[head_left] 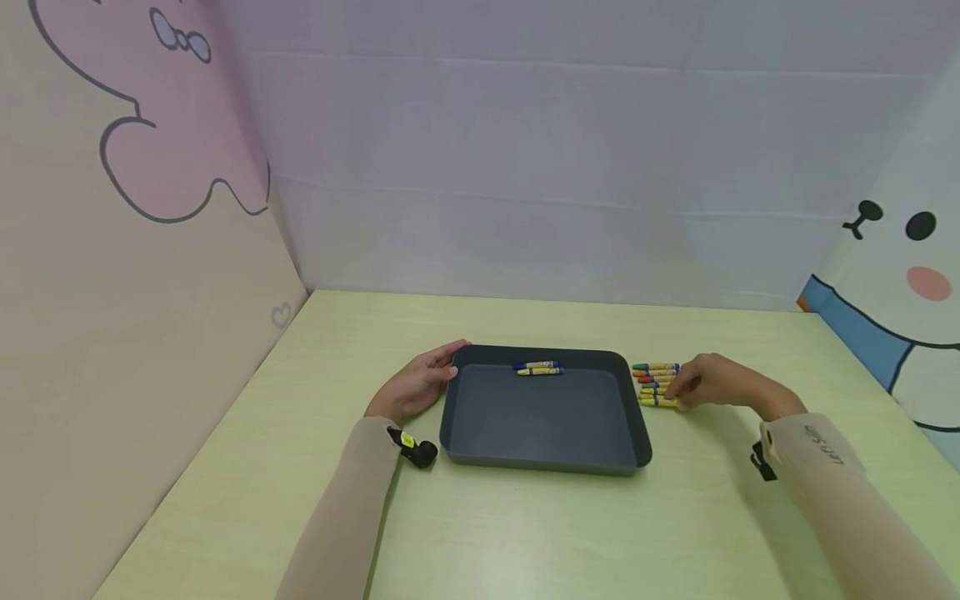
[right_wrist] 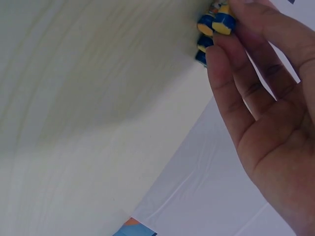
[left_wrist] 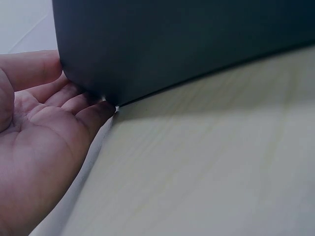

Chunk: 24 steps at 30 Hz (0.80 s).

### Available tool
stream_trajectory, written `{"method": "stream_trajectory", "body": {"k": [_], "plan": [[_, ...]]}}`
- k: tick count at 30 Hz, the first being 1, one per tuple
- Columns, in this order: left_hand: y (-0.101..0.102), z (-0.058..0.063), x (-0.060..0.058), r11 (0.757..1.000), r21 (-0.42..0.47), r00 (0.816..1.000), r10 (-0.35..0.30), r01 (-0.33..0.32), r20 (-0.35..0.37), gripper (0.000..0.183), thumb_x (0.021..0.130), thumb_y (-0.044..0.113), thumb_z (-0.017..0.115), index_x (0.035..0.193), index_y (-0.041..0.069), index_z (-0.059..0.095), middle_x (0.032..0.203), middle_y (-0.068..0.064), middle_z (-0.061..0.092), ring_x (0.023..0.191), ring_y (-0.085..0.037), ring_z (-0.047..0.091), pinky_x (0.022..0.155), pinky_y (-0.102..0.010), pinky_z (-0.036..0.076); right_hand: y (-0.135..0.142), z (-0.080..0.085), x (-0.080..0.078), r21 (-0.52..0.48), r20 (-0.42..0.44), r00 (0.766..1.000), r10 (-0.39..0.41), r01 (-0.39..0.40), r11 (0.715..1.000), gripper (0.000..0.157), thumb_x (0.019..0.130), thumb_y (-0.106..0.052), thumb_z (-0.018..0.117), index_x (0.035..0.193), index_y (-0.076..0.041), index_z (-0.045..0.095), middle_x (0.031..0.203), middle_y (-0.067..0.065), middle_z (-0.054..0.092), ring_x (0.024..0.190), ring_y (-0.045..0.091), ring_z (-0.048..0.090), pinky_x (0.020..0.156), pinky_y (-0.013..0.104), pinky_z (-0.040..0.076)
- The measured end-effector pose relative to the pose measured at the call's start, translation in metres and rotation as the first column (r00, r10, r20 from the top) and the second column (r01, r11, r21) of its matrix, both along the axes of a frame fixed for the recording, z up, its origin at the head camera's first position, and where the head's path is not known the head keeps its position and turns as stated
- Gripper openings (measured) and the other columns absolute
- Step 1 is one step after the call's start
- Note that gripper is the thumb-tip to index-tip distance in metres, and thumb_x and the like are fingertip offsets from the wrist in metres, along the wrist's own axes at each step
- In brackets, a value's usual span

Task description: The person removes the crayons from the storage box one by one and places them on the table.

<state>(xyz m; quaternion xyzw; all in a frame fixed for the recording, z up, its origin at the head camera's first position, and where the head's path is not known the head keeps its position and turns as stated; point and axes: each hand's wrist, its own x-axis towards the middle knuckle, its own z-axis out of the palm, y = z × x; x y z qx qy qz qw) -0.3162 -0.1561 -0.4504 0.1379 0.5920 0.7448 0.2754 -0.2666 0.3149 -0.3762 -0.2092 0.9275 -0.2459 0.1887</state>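
Observation:
A dark grey rectangular tray [head_left: 543, 421] lies on the table. Inside it, near the back wall, are two crayons [head_left: 538, 369], one with a dark blue tip and one yellow. My left hand [head_left: 416, 383] rests against the tray's back left corner; the left wrist view shows its fingertips [left_wrist: 98, 110] touching the tray's outer wall. To the right of the tray, several crayons [head_left: 656, 375] lie in a row, green at the back, then orange and red. My right hand [head_left: 708, 385] pinches a yellow crayon [right_wrist: 225, 22] at the row's near end, its far part hidden by fingers.
The pale wood-look table [head_left: 495, 533] meets a white sheet wall [head_left: 480, 167] at the back. Side panels with cartoon drawings stand at the left [head_left: 187, 275] and right [head_left: 900, 333]. A black strap piece [head_left: 418, 450] sits at the left cuff.

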Motion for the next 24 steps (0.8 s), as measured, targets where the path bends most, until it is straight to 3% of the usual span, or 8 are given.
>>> {"method": "stream_trajectory", "body": {"k": [11,24], "plan": [[0.0002,-0.0008,-0.0012,1.000,-0.004,1.000,-0.004,0.004,-0.006,0.061,0.099,-0.005,0.039,0.154,0.008,0.019,0.163,-0.003,-0.006,0.149,-0.020,-0.008,0.119,-0.040,0.006,-0.0001,-0.0018,0.0015,-0.034,0.027,0.999,-0.017,0.018,0.999,0.017,0.083,-0.006,0.071,0.099,-0.002,0.074,0.095,0.008,0.070,0.081,0.014,0.062,0.070,0.030,0.052],[0.0003,-0.0002,-0.0007,1.000,-0.006,1.000,0.008,-0.008,-0.013,0.061,0.099,-0.005,0.040,0.154,0.008,0.019,0.163,-0.002,-0.005,0.149,-0.019,-0.009,0.119,-0.039,0.006,-0.0005,-0.0040,-0.0002,-0.021,0.011,1.000,-0.018,0.018,1.000,0.015,0.083,-0.005,0.071,0.097,-0.003,0.074,0.092,0.005,0.070,0.078,0.010,0.060,0.067,0.027,0.050]]}}
